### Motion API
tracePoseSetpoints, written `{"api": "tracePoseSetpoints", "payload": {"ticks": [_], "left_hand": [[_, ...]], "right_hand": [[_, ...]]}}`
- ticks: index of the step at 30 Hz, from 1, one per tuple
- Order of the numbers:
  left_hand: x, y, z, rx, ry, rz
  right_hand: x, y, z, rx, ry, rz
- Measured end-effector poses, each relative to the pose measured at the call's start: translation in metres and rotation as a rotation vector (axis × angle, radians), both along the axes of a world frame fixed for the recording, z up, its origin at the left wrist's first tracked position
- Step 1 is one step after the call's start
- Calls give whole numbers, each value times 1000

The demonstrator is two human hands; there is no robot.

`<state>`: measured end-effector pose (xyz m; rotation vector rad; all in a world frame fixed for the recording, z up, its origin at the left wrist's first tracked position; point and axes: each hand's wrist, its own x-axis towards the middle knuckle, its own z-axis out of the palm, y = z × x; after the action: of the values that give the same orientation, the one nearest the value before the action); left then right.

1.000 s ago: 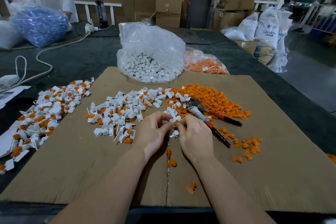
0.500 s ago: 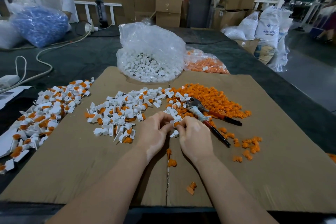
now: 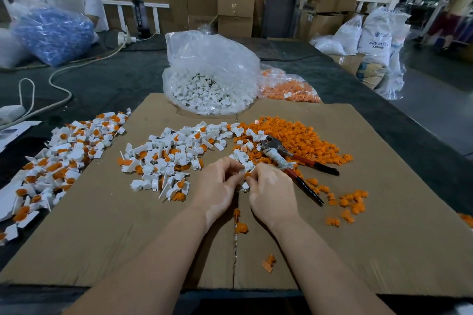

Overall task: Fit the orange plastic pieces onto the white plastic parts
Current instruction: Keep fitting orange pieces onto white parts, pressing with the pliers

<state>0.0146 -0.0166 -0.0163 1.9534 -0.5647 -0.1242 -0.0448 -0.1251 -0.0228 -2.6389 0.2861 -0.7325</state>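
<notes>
Both hands meet over the middle of the flat brown cardboard sheet (image 3: pixel 102 225) that covers the dark counter (image 3: pixel 115 77). The left hand (image 3: pixel 217 186) and the right hand (image 3: pixel 268 194) have their fingers curled inward, fingertips nearly touching, pinching a small white plastic part (image 3: pixel 245 185) and a small orange plastic piece (image 3: pixel 247 174) between them; which hand grips which is hard to tell, since the fingers cover most of both. Just beyond the hands lies a loose heap of orange plastic pieces (image 3: pixel 302 135), with red-and-black-handled pliers (image 3: pixel 291 161) lying across its near edge. To the left spreads a scatter of white plastic parts with orange inserts (image 3: pixel 166 156), and a second such pile (image 3: pixel 64 161) lies at the cardboard's left edge. Farther back stand a clear plastic bag of white parts (image 3: pixel 210 84) and, beside it to the right, a clear bag of orange pieces (image 3: pixel 286 87).
</notes>
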Motion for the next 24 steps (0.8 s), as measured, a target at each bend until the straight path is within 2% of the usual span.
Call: {"api": "tracePoseSetpoints", "payload": {"ticks": [6,11,18,24], "left_hand": [[3,5,2,-222,222,-1],[5,5,2,-265,249,27],[4,5,0,-184,175,29],[2,5,2,-144,138,25]], "right_hand": [[0,-2,4,268,-77,47],[-1,-2,5,402,-133,103],[-1,-3,6,381,-164,203],[0,-3,6,374,-150,172]]}}
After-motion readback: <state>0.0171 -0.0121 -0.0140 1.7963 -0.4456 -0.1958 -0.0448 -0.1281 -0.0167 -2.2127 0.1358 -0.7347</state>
